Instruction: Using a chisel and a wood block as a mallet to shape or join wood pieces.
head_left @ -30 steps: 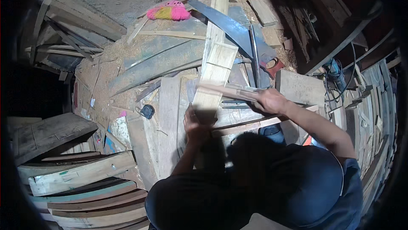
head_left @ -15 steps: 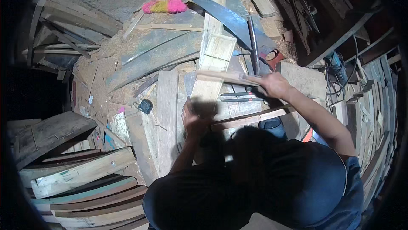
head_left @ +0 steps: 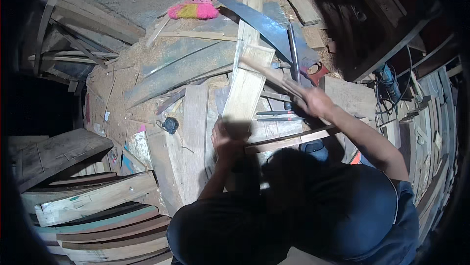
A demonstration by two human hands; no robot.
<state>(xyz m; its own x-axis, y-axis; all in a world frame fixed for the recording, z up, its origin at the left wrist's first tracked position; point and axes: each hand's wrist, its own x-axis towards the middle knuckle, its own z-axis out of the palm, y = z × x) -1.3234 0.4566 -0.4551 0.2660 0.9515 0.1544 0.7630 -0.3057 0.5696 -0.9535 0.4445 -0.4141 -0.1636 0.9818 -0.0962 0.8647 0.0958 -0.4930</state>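
Observation:
A long pale board (head_left: 243,93) runs away from me. My left hand (head_left: 227,140) is wrapped round its shaded near end. In my right hand (head_left: 317,102) is a brown wooden stick (head_left: 278,80), smeared by motion, its far end over the board's right half. Cross lines or cuts mark the board's surface near that end. A hand saw (head_left: 264,22) with a red-brown handle lies across the far part of the board. Beside the saw handle is a dark metal bar (head_left: 293,52). Two dark pencil-like tools (head_left: 281,116) lie right of the board.
A small black round object (head_left: 170,125) lies left of a flat plank (head_left: 195,118). Beyond is a pink and yellow fuzzy cloth (head_left: 194,8). Stacked timber (head_left: 98,199) stands at the lower left. A blue corded power tool (head_left: 389,81) hangs at the right. Sawdust and offcuts cover the ground.
The stick's far end has swung up and away from me along the board, and it now slants. My left hand keeps its hold on the board. The view has shifted slightly.

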